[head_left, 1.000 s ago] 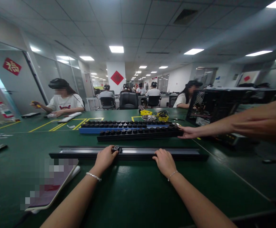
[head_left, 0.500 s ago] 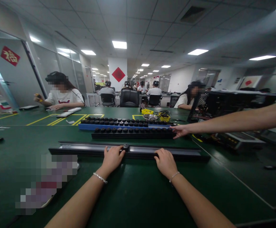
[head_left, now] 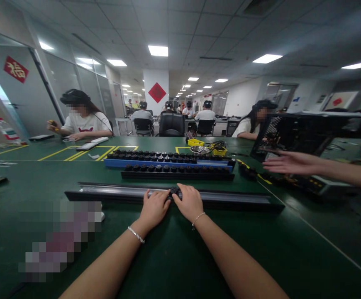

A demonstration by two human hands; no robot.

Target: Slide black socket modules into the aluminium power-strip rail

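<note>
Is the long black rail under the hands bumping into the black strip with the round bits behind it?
Apart. The head view shows a line of green table between the long black rail and the black strip.

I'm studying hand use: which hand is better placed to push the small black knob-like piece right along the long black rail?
Probably the left hand: it sits left of the knob-like piece, while the right hand is on its right.

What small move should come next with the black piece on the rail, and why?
Probably the right hand should ease the black piece rightward along the long rail: the piece sits between that hand and the left hand, and no other piece shows farther right.
</note>
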